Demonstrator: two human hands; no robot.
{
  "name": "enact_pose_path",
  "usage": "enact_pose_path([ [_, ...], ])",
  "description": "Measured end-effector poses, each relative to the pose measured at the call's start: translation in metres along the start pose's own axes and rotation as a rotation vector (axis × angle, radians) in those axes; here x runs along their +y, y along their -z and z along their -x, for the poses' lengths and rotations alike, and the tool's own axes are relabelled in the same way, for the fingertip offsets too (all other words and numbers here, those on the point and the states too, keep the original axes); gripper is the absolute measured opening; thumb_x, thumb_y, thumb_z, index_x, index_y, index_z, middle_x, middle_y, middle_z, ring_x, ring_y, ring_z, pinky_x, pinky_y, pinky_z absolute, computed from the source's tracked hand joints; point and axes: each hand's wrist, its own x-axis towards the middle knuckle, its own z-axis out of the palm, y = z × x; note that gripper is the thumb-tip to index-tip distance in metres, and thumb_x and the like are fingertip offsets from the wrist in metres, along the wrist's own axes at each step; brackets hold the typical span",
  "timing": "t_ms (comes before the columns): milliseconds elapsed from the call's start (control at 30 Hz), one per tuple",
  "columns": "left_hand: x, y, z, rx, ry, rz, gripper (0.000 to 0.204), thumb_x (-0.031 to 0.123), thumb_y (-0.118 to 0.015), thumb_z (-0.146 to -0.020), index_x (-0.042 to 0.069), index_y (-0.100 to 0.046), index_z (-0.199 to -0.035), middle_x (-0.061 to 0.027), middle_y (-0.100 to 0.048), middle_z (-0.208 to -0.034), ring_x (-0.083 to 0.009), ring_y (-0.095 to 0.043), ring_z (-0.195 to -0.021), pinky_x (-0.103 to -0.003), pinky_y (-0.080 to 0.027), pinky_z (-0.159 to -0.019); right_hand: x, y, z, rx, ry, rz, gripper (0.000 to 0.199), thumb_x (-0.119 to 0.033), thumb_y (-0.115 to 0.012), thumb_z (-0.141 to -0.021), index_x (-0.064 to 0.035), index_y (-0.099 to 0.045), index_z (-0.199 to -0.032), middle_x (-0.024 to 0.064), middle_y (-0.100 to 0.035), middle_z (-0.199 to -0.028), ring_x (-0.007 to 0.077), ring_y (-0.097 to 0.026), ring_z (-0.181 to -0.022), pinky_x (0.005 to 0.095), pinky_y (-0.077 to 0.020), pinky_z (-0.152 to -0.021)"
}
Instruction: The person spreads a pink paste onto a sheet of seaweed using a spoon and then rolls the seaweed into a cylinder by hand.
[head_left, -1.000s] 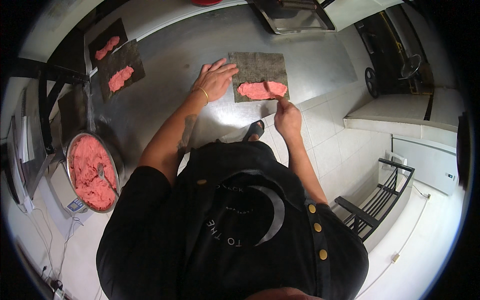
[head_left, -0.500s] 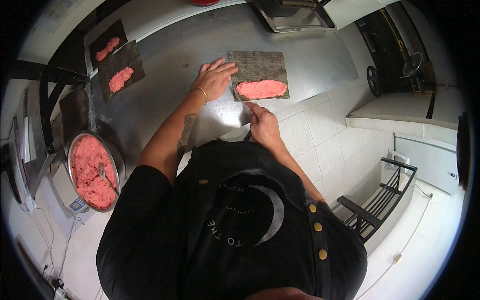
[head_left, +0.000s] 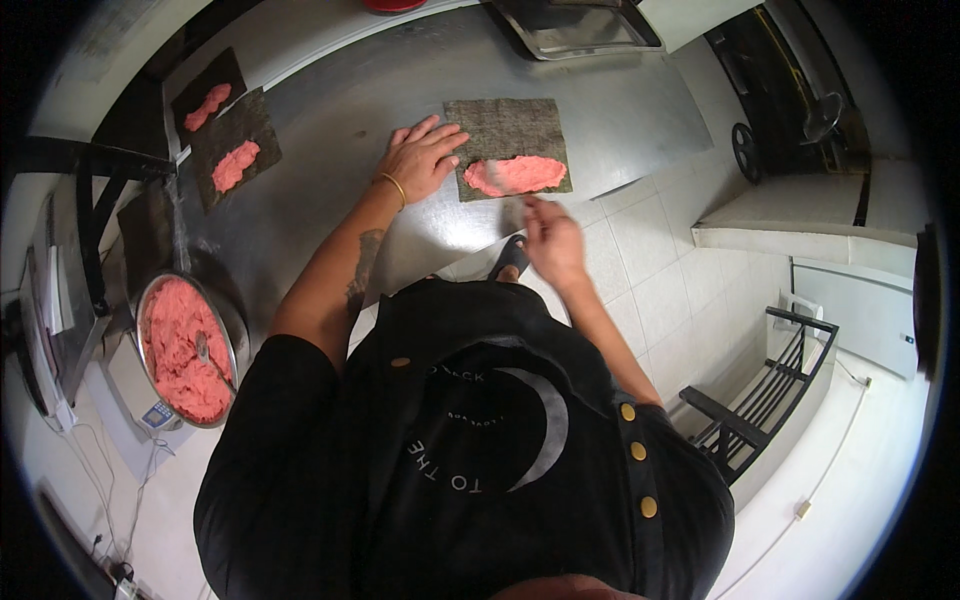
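Note:
A dark green nori sheet (head_left: 508, 122) lies flat on the steel table. Pink paste (head_left: 530, 174) forms a long strip along its near edge. Spread over the sheet's left edge, my left hand (head_left: 422, 160) has its fingers apart and grips nothing. My right hand (head_left: 555, 245), smeared by motion, is closed just below the near edge. It holds a thin, blurred utensil, perhaps a spatula or knife, whose tip seems to touch the paste's left part. At the far left, one nori sheet (head_left: 262, 128) carries a shorter paste lump (head_left: 236, 166); another similar pair lies beyond it.
A metal bowl (head_left: 233, 345) of pink paste with a spoon (head_left: 204, 347) in it stands at my left. A steel tray (head_left: 590, 45) sits at the table's far edge. Tiled floor (head_left: 650, 235) and a black rack (head_left: 760, 400) are to the right.
My right hand has moved slightly right, and its utensil now shows over the paste's left part. My left hand stays on the sheet's left edge. The view has shifted a little.

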Motion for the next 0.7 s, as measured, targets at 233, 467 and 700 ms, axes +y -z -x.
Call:
enact_pose_path([
  [233, 0.002, 0.004, 0.009, 0.266, -0.156, 0.065, 0.054, 0.033, -0.070, -0.093, 0.019, -0.062, -0.145, -0.0087, -0.057, -0.150, -0.0303, -0.043, -0.148, -0.048, -0.035, -0.118, 0.070, 0.092, -0.011, -0.029, 0.316, 0.261, 0.022, -0.002, -0.063, -0.095, -0.0083, -0.072, -0.115, 0.0140, -0.072, -0.106, 0.0376, -0.072, -0.090, 0.0445, -0.0587, -0.075],
  [467, 0.055, -0.007, 0.072, 0.195, -0.301, 0.078, 0.056, 0.033, -0.076, -0.089, 0.008, -0.064, -0.138, -0.0130, -0.059, -0.140, -0.0333, -0.052, -0.136, -0.046, -0.045, -0.109, 0.049, 0.067, -0.023, -0.170, 0.447, 0.287, 0.028, -0.001, -0.065, -0.088, -0.0084, -0.073, -0.115, 0.0107, -0.073, -0.109, 0.0355, -0.073, -0.092, 0.0439, -0.0606, -0.078],
  [700, 0.068, -0.004, 0.083, -0.045, -0.136, -0.040, 0.081, 0.061, -0.066, -0.094, 0.004, -0.052, -0.150, -0.0145, -0.050, -0.154, -0.0334, -0.039, -0.150, -0.052, -0.033, -0.119, 0.042, 0.034, -0.038, -0.236, 0.517, 0.270, 0.035, 0.000, -0.068, -0.083, -0.0120, -0.073, -0.116, 0.0082, -0.073, -0.106, 0.0341, -0.073, -0.092, 0.0433, -0.0613, -0.079],
])
